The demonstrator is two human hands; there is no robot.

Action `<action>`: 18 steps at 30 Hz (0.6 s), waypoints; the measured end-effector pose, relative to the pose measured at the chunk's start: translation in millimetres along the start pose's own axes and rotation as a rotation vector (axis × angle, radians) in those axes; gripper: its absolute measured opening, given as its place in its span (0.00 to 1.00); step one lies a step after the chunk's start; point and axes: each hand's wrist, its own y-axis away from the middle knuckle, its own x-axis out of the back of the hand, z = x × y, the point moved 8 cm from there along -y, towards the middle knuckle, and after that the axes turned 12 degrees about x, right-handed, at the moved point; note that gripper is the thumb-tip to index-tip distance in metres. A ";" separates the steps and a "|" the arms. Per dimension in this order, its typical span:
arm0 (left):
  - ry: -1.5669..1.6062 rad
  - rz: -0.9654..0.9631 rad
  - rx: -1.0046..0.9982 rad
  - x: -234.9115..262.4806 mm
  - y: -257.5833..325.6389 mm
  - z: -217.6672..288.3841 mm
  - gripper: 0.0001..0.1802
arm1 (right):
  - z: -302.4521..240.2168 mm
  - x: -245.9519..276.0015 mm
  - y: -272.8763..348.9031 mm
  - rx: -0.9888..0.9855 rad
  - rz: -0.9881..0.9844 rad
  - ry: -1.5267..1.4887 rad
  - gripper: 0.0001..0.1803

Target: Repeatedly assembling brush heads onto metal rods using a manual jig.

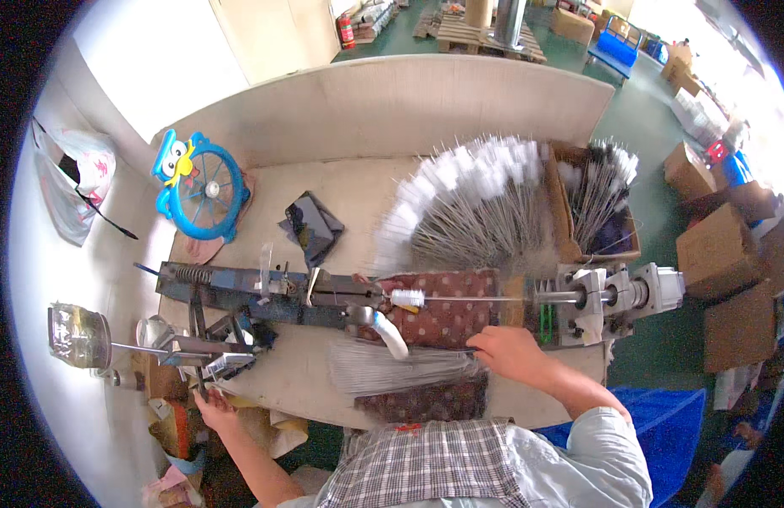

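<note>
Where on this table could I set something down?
On the table, the widest bare patch lies behind the machine, between the blue fan, dark bundle, white brushes and back panel. A smaller one is in front of the machine, left of the wire bundle. The right rear is crowded with brushes and a carton.

Beyond the right hand (512, 351), the fan of white brushes (472, 173) is blurred, its tips running together. Whether that hand grips any thin wires (400, 368) beside it is too small to tell. The left hand (216, 410) hides the lower end of a dark lever (202, 383). Below both hands, a plaid apron (417, 466) is cut off by the bottom edge.
</note>
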 end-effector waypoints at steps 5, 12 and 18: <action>0.065 0.071 -0.063 -39.7 62.2 -39.8 0.20 | 1.5 9.6 6.2 -0.053 -0.014 -0.004 0.10; -0.142 -0.606 0.193 -138.9 148.7 -171.7 0.11 | 2.9 7.8 8.1 -0.022 -0.022 -0.025 0.09; -0.285 -0.896 0.348 -251.9 294.5 -190.7 0.12 | 8.1 9.2 15.2 -0.029 0.078 -0.062 0.11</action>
